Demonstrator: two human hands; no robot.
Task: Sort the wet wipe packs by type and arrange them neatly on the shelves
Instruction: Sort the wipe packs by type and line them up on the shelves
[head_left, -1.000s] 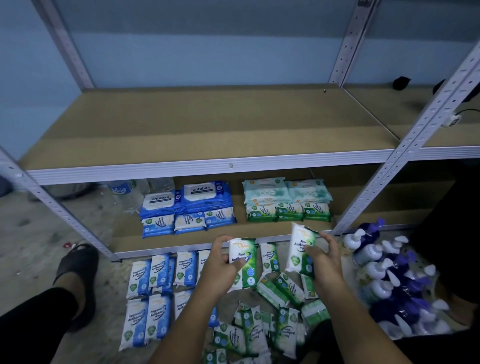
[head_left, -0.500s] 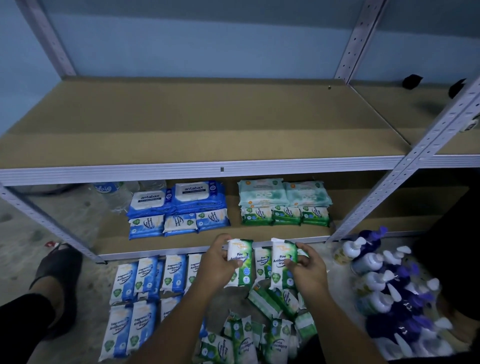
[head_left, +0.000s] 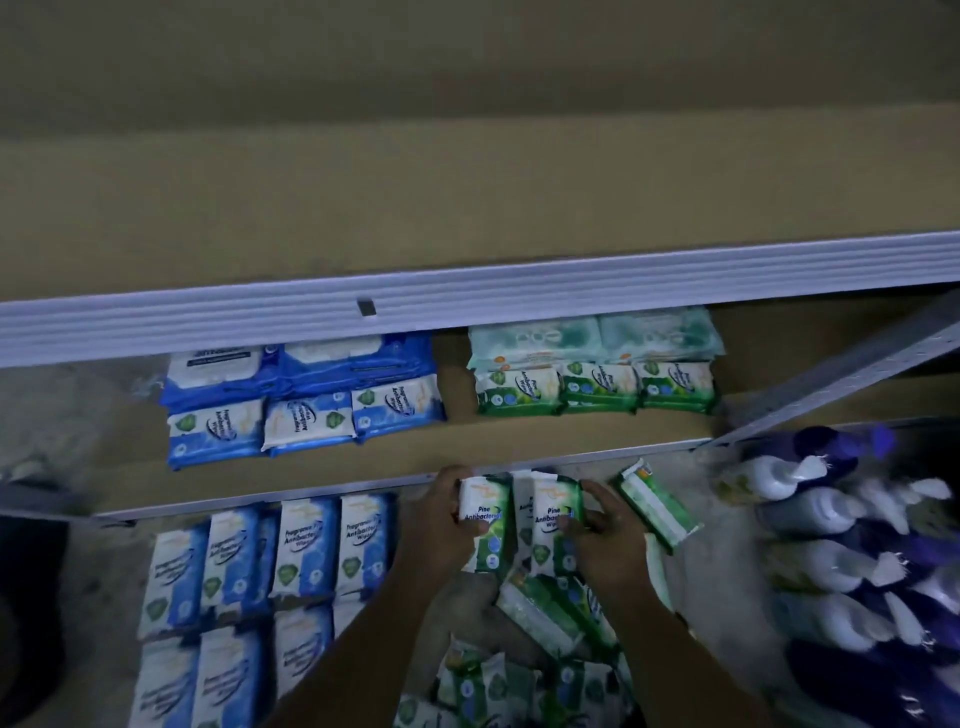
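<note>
The left hand (head_left: 441, 512) has its fingers (head_left: 451, 477) curled round an upright green pine pack (head_left: 483, 519), held just in front of the lower shelf's rim. The right hand (head_left: 610, 538) grips a second green pine pack (head_left: 551, 514) in the same way. The two packs stand side by side, with a third one (head_left: 522, 496) showing between them.

The lower shelf (head_left: 545, 436) holds two groups. On the left are large blue packs (head_left: 296, 369) at the back with a row of three small blue packs (head_left: 306, 423) in front. On the right are large pale green packs (head_left: 592, 338) behind a row of three small green packs (head_left: 597, 387).

On the floor (head_left: 727, 545), rows of blue packs (head_left: 291, 556) lie to the left of the arms. A loose heap of green packs (head_left: 519, 675) lies under the hands, and one tilted green pack (head_left: 657, 506) sits just right of the right hand. Pump bottles (head_left: 841, 545) crowd together at far right, blurred.
</note>
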